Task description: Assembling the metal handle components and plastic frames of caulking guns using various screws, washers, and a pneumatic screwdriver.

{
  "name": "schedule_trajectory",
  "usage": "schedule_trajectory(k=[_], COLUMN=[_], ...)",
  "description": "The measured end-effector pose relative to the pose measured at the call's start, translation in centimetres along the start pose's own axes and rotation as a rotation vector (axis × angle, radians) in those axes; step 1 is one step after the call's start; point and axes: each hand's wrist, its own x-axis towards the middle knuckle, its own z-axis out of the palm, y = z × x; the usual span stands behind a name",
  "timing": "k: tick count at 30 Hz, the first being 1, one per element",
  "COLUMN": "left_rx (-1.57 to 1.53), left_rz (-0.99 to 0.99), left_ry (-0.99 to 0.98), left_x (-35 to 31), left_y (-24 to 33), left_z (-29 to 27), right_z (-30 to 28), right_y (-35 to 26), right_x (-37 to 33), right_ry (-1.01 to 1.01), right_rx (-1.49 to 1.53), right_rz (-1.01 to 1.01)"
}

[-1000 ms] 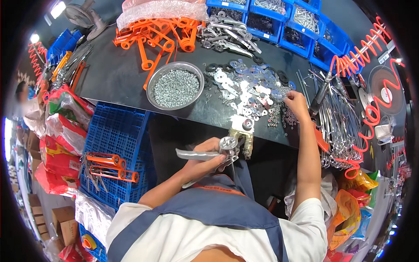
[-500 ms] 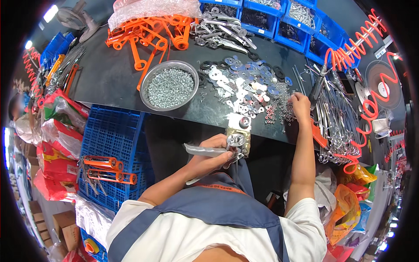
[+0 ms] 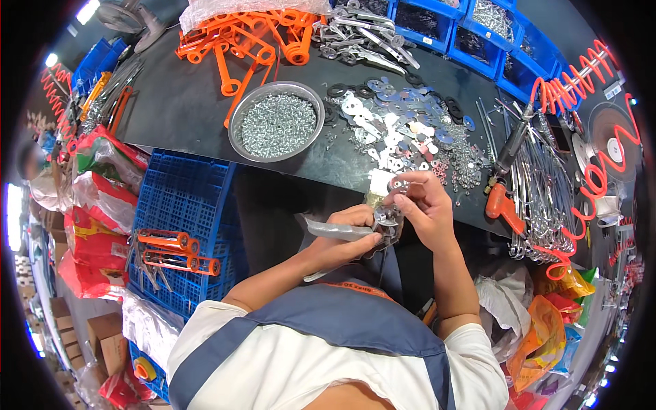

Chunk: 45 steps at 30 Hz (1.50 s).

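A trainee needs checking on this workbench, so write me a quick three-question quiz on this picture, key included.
1. True or false: the right hand is inside the round metal bowl.

2. Where does the orange-gripped tool lie?
a) inside the bowl
b) to the right of the right hand
c) to the left of the bowl

3. Fill the gap: the long lever of the grey metal piece sticks out from the grip of the ____ hand.

Key:
1. False; it is close to the grey metal piece, away from the bowl.
2. b
3. left; the left hand grips that piece.
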Motion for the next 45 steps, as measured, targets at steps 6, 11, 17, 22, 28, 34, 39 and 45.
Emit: schedule_trajectory(k=[6,11,17,22,28,34,39,45], left_rx=[0.143,-0.206,0.226,0.208,0.176,0.448,1.046,1.151], left_rz=[0.063,0.016,0.389,0.308,0.355,0.700,0.697,0.662], left_ry=[-0.051,0.119,-0.176,-0.237,-0.181,-0.098,0.168,0.302], left_x=[-0.1,-0.3,1.0,-0.2,0.3,0.8,0.2,1.3], left_y=[-0.1,1.1,0.1,-2.0,0.5,0.1,-5.9,-6.1], left_z=[-0.1,1.5,-0.7,0.8,-0.9,0.1,1.4,2.8], right_z=[-0.8,-0.9,1.8,6.2,4.0,-6.2,-13.1,-20.2], right_y=[-0.4,0.5,5.0,5.4,4.1,4.6,7.0,9.9], right_x=[0.5,-0.4,-6.8,-8.6,-7.4,-1.8,4.7,13.6], right_ry=[-0.083,-0.113,0.339,0.460,0.297,0.671,0.688,0.608], right_rx=[-0.284,-0.569,-0.001,0.351,-0.054,-0.295,-0.474,-0.836], right_rz=[-0.139,-0.428,-0.027,0.094,-0.005,-0.106,-0.085,-0.004])
